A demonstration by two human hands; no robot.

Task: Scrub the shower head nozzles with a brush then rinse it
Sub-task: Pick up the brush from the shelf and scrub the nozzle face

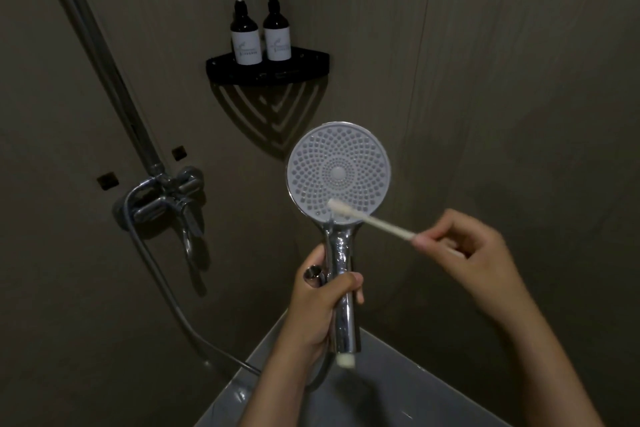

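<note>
The left hand is wrapped firmly around the chrome handle of a shower head, holding it upright in mid-air in a dim shower corner, with its round white nozzle face turned toward the viewer. The right hand pinches the end of a slim white brush between thumb and fingertips, the other fingers curled in. The bristled tip rests on the lower edge of the nozzle face, just above the neck where the face meets the handle. Judging from this, the scrubbing step is under way: the brush is working the bottom rows, and it cannot be told how much of the face is already cleaned. No water is seen running, so the rinse appears not yet begun. The mixer tap sits on the wall to the left, well apart from both hands, with a hose trailing down from it. Two dark pump bottles stand side by side along the front edge of a black corner shelf higher up. Each has a white label, but the print is too small and blurred to read
</note>
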